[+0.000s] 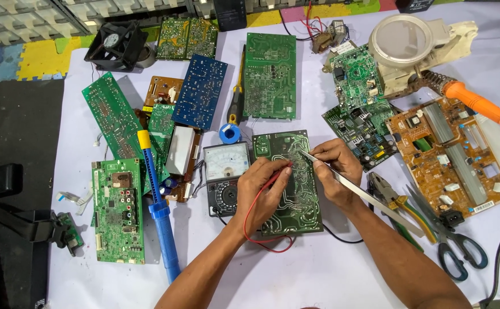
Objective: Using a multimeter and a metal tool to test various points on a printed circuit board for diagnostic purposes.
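Left hand [265,191] pinched red probe lead [261,189] on dark green circuit board [287,183]; right hand [336,171] gripped long steel tweezers [364,194]. Judged: steady contact needed, one solder pad only.

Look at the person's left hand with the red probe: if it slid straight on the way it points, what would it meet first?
The left hand aims its red probe up-right across the green board. It would likely meet the right hand and its tweezers first, though depth is hard to judge.

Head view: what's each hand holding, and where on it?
Left hand: red probe, pinched near its tip. Right hand: long metal tweezers, gripped near the front end, over the dark circuit board.
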